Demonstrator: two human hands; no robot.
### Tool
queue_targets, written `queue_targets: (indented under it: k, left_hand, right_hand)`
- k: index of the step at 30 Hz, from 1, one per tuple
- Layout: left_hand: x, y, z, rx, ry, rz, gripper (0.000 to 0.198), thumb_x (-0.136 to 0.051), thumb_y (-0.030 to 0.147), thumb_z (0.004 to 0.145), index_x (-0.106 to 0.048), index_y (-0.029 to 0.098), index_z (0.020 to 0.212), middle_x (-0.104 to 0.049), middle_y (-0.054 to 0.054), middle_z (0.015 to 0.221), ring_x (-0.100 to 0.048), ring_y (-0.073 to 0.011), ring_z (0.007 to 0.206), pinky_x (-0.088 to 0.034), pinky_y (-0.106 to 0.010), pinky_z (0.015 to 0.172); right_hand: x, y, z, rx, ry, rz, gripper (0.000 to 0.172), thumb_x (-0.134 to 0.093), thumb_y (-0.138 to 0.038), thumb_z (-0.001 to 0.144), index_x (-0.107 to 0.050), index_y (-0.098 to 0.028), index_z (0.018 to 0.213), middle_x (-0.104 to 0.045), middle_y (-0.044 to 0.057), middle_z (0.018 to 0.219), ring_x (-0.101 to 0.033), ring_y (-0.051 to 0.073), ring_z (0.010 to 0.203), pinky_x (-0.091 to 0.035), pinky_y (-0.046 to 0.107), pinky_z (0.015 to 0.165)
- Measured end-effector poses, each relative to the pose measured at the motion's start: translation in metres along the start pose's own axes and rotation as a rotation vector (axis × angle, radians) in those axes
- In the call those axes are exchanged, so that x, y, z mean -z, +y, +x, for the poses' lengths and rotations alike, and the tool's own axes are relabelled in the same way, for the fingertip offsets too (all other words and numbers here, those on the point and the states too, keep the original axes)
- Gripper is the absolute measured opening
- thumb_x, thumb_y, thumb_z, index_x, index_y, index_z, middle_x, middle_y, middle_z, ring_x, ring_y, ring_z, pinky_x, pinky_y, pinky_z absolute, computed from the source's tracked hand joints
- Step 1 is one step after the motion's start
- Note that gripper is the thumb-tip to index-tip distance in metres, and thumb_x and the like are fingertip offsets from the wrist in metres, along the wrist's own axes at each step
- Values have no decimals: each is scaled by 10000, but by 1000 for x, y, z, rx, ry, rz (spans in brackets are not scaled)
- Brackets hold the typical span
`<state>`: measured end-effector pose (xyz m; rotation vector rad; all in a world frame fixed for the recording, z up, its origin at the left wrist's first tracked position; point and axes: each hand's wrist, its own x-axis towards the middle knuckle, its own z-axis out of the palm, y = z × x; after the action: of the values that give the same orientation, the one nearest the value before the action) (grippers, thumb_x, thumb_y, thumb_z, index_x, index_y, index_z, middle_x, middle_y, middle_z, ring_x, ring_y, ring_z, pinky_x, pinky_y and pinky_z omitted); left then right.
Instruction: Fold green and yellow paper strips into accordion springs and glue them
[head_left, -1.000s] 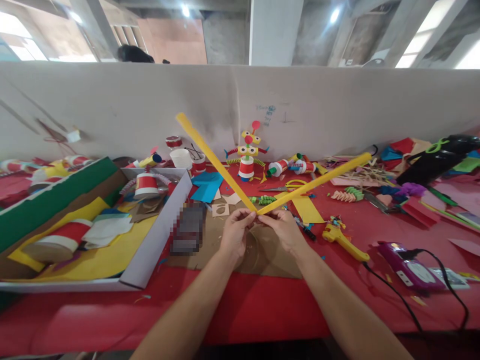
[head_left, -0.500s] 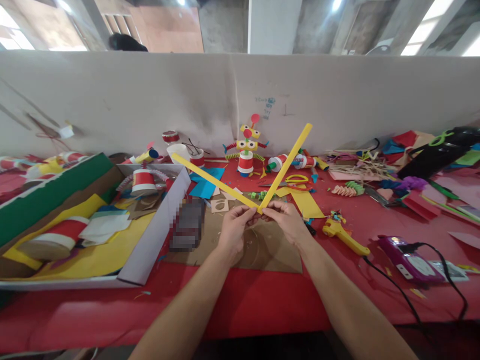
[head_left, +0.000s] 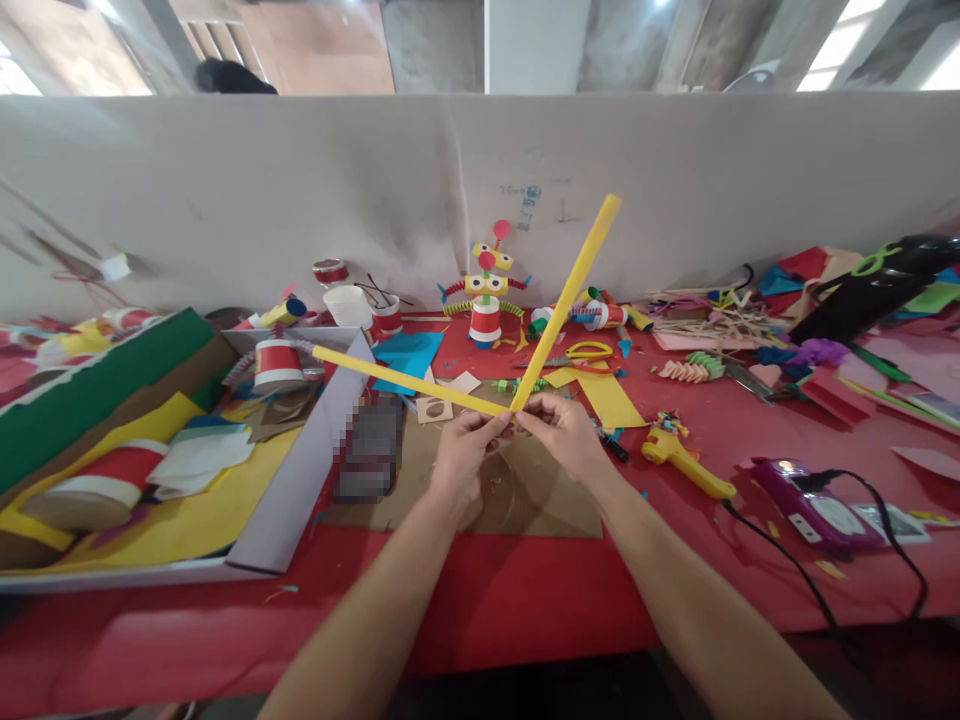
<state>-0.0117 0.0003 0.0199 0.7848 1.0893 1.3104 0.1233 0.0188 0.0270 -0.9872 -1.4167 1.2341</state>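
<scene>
Two yellow paper strips meet in a V at my fingertips. The left strip (head_left: pixel 409 383) slants up to the left, and the right strip (head_left: pixel 568 300) rises steeply to the right. My left hand (head_left: pixel 463 455) pinches the joined ends from the left; my right hand (head_left: pixel 561 432) pinches them from the right, close beside it. My fingers partly hide the join. Under both hands lies a brown cardboard sheet (head_left: pixel 420 500). Beyond them stand paper-cup figures, one with a red-and-white cup body (head_left: pixel 485 325).
An open box (head_left: pixel 259 530) holding a cup and paper is at the left. Scissors (head_left: pixel 589 352) lie behind my right hand. To the right are a yellow glue gun (head_left: pixel 686 468) and a purple power box (head_left: pixel 810 510) with black cords. A grey partition (head_left: pixel 300 180) stands behind.
The left strip has swung lower and flatter, while the right strip stands a little steeper, so the V is wider. Both hands keep pinching at the join.
</scene>
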Motion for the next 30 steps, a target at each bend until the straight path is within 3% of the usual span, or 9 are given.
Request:
queue_targets:
  k: [4, 11, 16, 23, 30]
  left_hand:
    - [2, 1, 2, -25, -5, -84, 182, -737, 290, 595, -651, 134, 631, -584, 0, 584, -449, -52, 509, -326, -192, 501]
    - [-1, -1, 0, -15, -26, -194, 137, -732, 246, 600, -648, 153, 655, -585, 13, 625, -477, -51, 551, -351, -178, 538]
    - [-4, 1, -2, -24, -7, -186, 144, -742, 245, 581, -649, 151, 637, -594, 17, 610, -469, -48, 534, -354, -182, 536]
    - [-6, 3, -5, -65, -76, -167, 149, -744, 248, 580, -680, 141, 662, -646, -21, 664, -550, -94, 626, -420, -222, 646]
    - [-6, 1, -5, -84, -51, -117, 145, -730, 256, 602, -689, 128, 655, -661, -41, 656, -572, -117, 638, -432, -237, 659]
  right_hand:
    - [-4, 2, -3, 63, -61, 45, 368, -710, -307, 632, -562, -201, 952, -651, 26, 829, -614, 164, 773, -500, 307, 729]
    - [-11, 5, -11, 101, 76, -114, 227, -629, -387, 722, -602, -202, 850, -661, 51, 823, -613, 175, 733, -492, 301, 684]
    - [-9, 4, -11, 86, 80, -200, 219, -566, -426, 762, -604, -211, 740, -633, 29, 696, -577, 163, 649, -457, 282, 627]
    - [-6, -1, -6, 0, -2, 60, 184, -636, -368, 702, -609, -190, 668, -556, -22, 608, -506, 116, 585, -415, 249, 594]
    - [-10, -6, -8, -74, 65, 170, 210, -667, -375, 663, -623, -177, 720, -606, -1, 661, -549, 122, 603, -457, 263, 621]
